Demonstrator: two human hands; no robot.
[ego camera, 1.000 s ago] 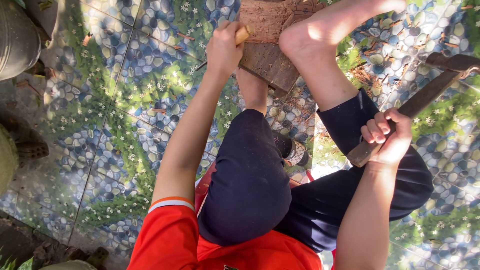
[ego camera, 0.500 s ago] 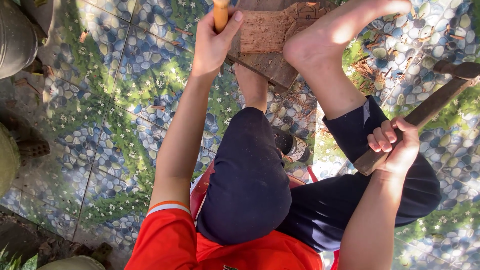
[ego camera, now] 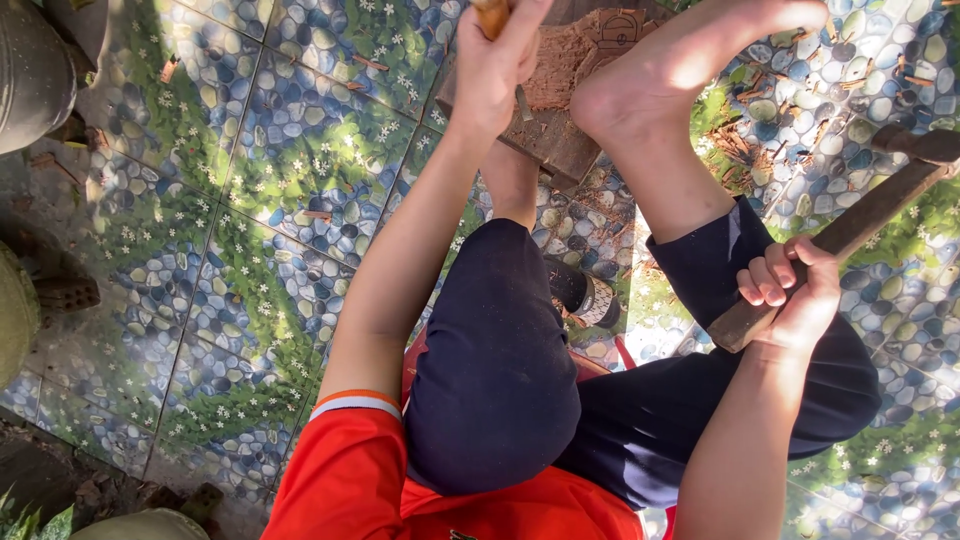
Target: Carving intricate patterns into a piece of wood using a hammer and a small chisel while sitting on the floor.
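I sit low over a tiled floor with both knees bent. My left hand [ego camera: 497,60] reaches forward and grips an orange-brown wooden handle [ego camera: 489,15] held upright over a wooden board [ego camera: 560,140]; its lower end is hidden behind my fingers. A patch of reddish-brown crumbly material [ego camera: 555,65] lies on the board. My bare right foot [ego camera: 680,60] rests on the board's right side. My right hand [ego camera: 790,295] is closed around the wooden handle of a hammer-like tool [ego camera: 850,225], raised to the right; its dark head [ego camera: 915,145] points toward the frame edge.
The floor is glossy tiles [ego camera: 250,200] printed with pebbles and grass. Wood chips [ego camera: 735,145] lie scattered by the board. A grey rounded container [ego camera: 30,70] stands at the upper left, and a dark sandal [ego camera: 585,295] lies between my legs.
My left hand has lifted the orange handle upright and moved it slightly right over the board. My right hand has raised the hammer-like tool a little; the view has shifted closer.
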